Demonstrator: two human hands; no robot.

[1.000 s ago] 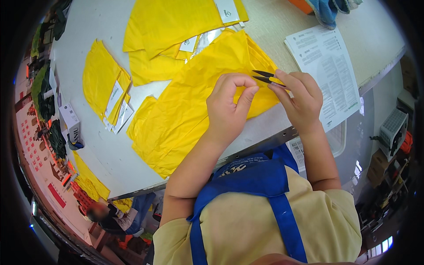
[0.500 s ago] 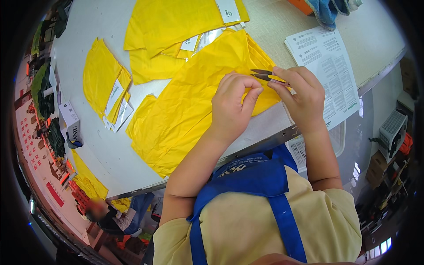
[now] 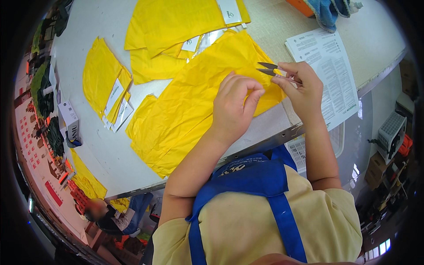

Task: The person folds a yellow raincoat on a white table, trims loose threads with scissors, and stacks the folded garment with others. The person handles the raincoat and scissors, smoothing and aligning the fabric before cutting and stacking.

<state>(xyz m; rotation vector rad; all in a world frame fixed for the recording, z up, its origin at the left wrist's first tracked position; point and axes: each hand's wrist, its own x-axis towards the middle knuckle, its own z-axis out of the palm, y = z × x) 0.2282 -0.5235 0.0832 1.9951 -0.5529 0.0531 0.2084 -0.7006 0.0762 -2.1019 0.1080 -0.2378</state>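
Observation:
A folded yellow garment (image 3: 190, 104) of thin, creased fabric lies across the table in front of me. Over its right part, my left hand (image 3: 234, 104) is closed, thumb against forefinger; whatever it pinches is too small to make out. My right hand (image 3: 302, 86) grips a pair of thread snips (image 3: 270, 70) with dark blades and a bit of yellow on the handle. The blades stand apart and point toward my left hand, with a gap between them and its fingertips.
More yellow garments (image 3: 168, 26) with white tags lie beyond, and a smaller folded one (image 3: 99, 75) at left. Printed sheets (image 3: 331, 66) are stacked at right, below a blue cloth (image 3: 329, 13). A small box (image 3: 68, 117) stands at the table's left. Another person (image 3: 117, 218) sits lower left.
My right hand has moved slightly right with the snips, drawing the blades away from my left hand. The left hand has barely shifted. The garment lies as before.

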